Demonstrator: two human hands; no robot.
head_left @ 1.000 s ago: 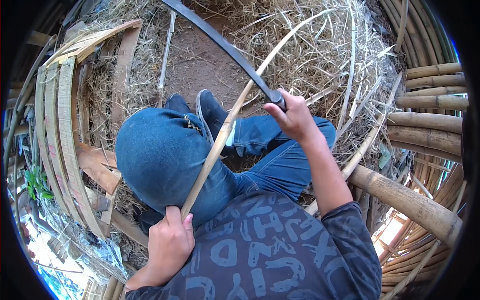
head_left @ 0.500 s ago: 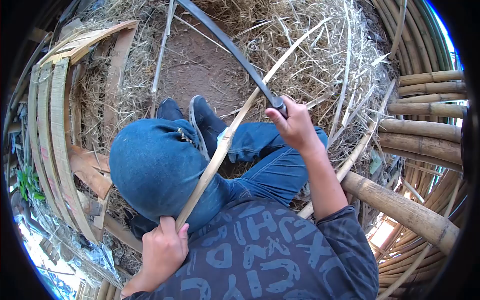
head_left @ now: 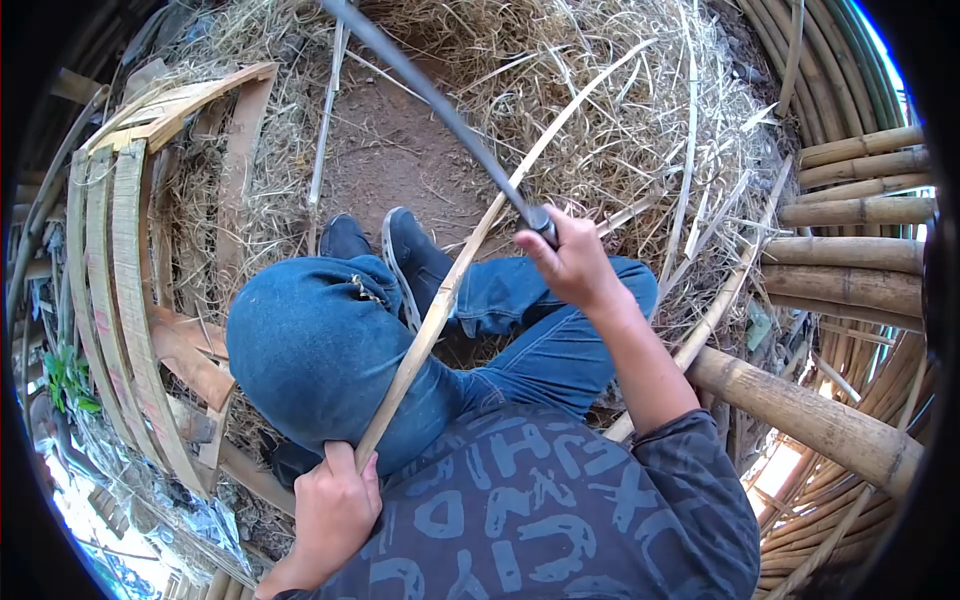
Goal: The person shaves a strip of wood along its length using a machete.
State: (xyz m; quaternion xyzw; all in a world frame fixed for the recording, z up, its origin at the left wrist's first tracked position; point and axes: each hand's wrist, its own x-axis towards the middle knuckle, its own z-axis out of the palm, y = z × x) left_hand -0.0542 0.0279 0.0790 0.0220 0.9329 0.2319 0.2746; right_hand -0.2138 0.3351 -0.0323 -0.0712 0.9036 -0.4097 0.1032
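Observation:
My left hand (head_left: 336,498) is closed around the near end of a long, pale bamboo strip (head_left: 428,328). The strip slants up and away across my raised knee, its thin far end over the straw. In my right hand (head_left: 575,258) is the dark handle of a machete (head_left: 430,95), fingers wrapped round it. Its long blade points to the upper left and crosses the strip just beyond the handle; whether the two touch I cannot tell. The blade's far tip lies outside the view.
Straw and shavings (head_left: 590,110) cover the ground around a patch of bare soil (head_left: 400,160). A wooden slatted crate (head_left: 128,270) stands on the left. Thick bamboo poles (head_left: 800,405) lie at the right, near stacked bamboo (head_left: 850,255). My boots (head_left: 415,255) rest in front of me.
My right hand has shifted slightly left and down with the machete, and the blade has swung a little left. My left hand keeps its grip on the strip.

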